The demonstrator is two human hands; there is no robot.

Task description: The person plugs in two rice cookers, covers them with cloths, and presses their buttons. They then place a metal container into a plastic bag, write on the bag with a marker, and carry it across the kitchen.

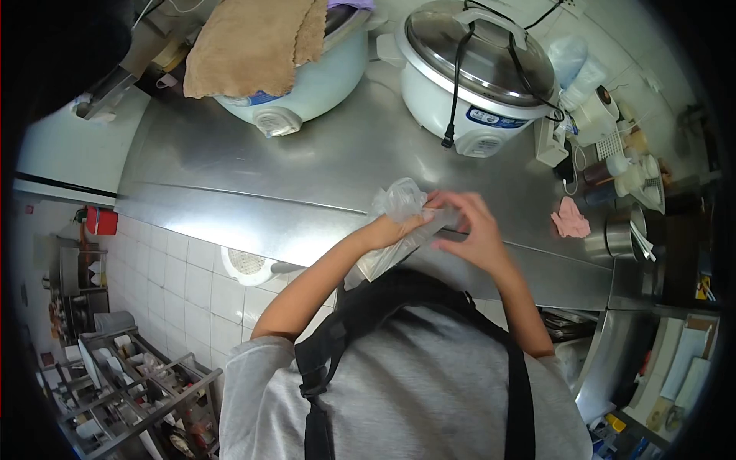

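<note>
In the head view, my left hand [400,228] is wrapped round a clear plastic bag [400,201] at the front edge of the steel counter [322,172]. The bag bunches up above the hand, and its lower part hangs toward my body with something pale and flat-sided inside. My right hand [474,228] is beside it on the right, thumb and fingers spread apart and slightly blurred. Its fingertips come close to the left fingers and overlap the bag's end.
Two big rice cookers stand at the back: one [330,88] under a brown towel [249,46], the other [429,96] with its cord over the lid. A pink cloth [570,218], a metal pot [617,234] and bottles are on the right. A metal rack [153,406] stands lower left.
</note>
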